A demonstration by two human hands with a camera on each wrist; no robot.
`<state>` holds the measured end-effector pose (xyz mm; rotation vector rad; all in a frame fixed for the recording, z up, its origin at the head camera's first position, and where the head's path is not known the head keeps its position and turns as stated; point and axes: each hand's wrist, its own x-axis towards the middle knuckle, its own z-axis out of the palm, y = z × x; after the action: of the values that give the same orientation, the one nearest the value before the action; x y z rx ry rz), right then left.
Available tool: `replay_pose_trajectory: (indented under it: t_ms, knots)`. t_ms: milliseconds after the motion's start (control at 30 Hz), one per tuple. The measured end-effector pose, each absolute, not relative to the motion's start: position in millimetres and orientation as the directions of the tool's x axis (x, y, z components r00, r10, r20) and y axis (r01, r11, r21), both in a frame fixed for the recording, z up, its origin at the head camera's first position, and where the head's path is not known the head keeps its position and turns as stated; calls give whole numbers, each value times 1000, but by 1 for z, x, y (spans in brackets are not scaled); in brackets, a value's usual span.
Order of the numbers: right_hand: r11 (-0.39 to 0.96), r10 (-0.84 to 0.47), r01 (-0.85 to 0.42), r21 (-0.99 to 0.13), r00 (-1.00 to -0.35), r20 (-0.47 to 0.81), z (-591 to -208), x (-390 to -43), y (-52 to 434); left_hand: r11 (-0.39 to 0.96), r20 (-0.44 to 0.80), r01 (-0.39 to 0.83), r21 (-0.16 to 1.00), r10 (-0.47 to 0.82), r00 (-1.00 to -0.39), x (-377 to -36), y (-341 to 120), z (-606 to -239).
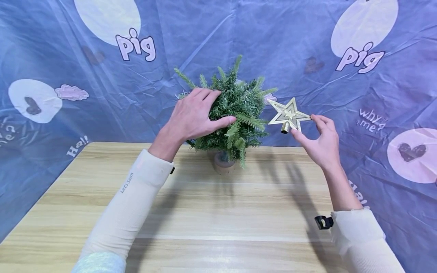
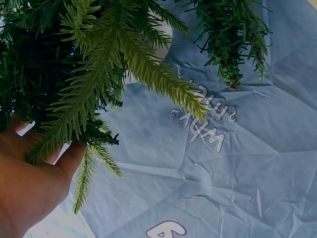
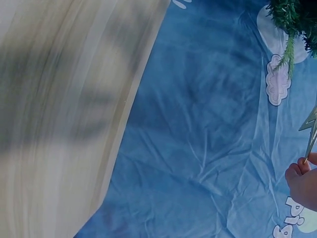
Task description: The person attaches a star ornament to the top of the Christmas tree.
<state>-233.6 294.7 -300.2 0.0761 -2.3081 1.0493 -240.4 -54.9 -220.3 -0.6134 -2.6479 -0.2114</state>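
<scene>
A small artificial Christmas tree (image 1: 244, 100) with green branches stands upright in a pot (image 1: 224, 162) near the table's back edge. On its left side my left hand (image 1: 194, 113) holds the foliage, thumb toward the front and the other fingers farther back. The left wrist view shows those fingertips partly hidden among the needles. To the right of the tree, my right hand (image 1: 322, 140) pinches a gold star tree topper (image 1: 290, 113) by its right side. The star is held in the air, its short hollow socket (image 1: 285, 127) pointing down, apart from the branches.
The wooden table (image 1: 205, 220) spreads in front of the tree. Behind and around it hangs a blue printed cloth (image 1: 191, 34), creased in places. A black clip-like piece (image 1: 323, 222) sits by the right sleeve.
</scene>
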Motion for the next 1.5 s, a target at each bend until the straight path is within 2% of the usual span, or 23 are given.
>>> replay_pose_trajectory:
  t_ms: [700,1033,1500]
  knots:
    - [669,233,-343,-659,-745,625,-271,-234,280,895,422,444,47,385,-820,-242,-55,-220]
    - [635,275,-350,-689,-731,625,-261,-237,271,894,423,445,52,384,-821,-242,-55,-221]
    - [644,232,-368,-671,-742,629,-248,-242,262,891,430,451,55,387,-816,-241,-55,-221]
